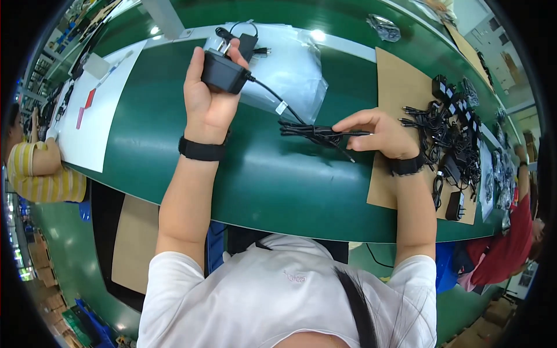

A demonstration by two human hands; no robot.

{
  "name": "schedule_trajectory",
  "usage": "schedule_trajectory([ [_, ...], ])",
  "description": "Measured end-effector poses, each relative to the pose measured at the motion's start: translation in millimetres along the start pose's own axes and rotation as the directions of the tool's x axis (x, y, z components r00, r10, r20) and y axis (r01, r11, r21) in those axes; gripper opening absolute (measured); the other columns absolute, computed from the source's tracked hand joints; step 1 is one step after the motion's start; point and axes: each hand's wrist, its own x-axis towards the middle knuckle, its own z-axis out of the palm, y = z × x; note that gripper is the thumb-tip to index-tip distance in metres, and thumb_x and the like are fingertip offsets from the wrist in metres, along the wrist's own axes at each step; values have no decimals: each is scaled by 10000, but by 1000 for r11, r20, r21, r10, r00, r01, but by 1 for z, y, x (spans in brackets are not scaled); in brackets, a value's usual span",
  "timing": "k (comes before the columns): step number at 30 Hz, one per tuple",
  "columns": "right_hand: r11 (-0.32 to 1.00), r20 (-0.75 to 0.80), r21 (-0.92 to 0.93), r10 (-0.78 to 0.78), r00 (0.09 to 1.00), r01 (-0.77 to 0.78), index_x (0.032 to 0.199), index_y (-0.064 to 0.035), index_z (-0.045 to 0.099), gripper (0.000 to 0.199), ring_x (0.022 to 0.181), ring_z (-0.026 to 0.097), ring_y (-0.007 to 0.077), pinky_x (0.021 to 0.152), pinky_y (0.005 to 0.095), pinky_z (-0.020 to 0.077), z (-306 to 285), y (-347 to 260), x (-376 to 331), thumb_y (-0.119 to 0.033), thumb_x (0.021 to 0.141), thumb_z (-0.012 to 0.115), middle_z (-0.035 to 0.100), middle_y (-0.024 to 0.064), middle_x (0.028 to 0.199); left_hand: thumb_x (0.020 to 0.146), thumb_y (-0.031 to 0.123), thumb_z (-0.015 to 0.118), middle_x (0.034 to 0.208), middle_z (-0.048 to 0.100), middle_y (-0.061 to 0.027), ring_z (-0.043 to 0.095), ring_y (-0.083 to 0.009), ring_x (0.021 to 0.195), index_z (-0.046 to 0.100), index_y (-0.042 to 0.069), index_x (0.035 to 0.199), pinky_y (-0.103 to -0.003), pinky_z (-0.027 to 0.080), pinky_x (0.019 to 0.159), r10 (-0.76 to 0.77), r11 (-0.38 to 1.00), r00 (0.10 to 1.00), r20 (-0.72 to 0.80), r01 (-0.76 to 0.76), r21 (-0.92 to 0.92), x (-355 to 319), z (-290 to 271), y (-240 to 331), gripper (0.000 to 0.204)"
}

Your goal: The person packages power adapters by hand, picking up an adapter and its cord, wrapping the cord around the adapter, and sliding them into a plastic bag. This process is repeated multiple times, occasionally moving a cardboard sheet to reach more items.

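The left hand (210,107) grips the adapter (225,74) above the table (278,188), palm turned up; the right hand (380,134) pinches the end of the cord's coil (313,133) between thumb and fingers. The cord (268,90) runs between them, a white tag (281,108) on it. Handling both parts well means moving the hands together, so that the cord never pulls hard where it enters the adapter (likely its weakest spot). A light pinch should suit the coil: enough to stop the loops slipping, not enough to kink them. The loose tip (351,159) pokes out below and is best guarded from knocks. Care also helps near the clear bags (296,72), which could snag it, and the pile (449,136) on the cardboard (384,188), where cords could tangle.
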Motion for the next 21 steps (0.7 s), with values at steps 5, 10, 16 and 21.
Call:
schedule_trajectory([
  [5, 882, 221, 462, -18, 975, -88, 1359, -26, 279, 767, 1027, 535, 175, 796, 287, 485, 16, 24, 9, -137, 739, 718, 467, 135, 1235, 895, 272, 525, 1083, 541, -176, 561, -254, 932, 433, -70, 1121, -388, 471, 839, 53, 986, 998, -28, -48, 162, -13, 2, -27, 420],
  [10, 970, 224, 232, 18, 974, -72, 1312, -15, 374, 625, 815, 518, 100, 704, 229, 456, 59, 31, 19, -140, 781, 679, 562, 79, 1011, 905, 263, 508, 1069, 542, -173, 556, -251, 932, 432, -68, 1123, -382, 458, 856, 87, 971, 996, -35, -77, 228, -7, -7, -26, 404],
  [16, 900, -316, 375, -103, 943, 223, 1128, 28, 501, 390, 600, 474, 98, 522, 216, 386, 49, 18, 8, -300, 924, 448, 562, 63, 777, 868, 170, 563, 1041, 582, -189, 594, -242, 850, 494, -54, 1050, -353, 509, 772, 13, 811, 997, 78, -56, 582, -10, 4, -22, 296],
  [21, 892, -486, 316, -141, 862, 324, 1121, 17, 491, 363, 629, 500, 96, 580, 207, 408, 62, 22, 11, -288, 956, 385, 567, 61, 796, 810, 138, 646, 1048, 581, -179, 589, -232, 886, 493, -19, 1032, -352, 495, 788, -213, 757, 973, 87, 108, 645, -37, 3, -68, 312],
])
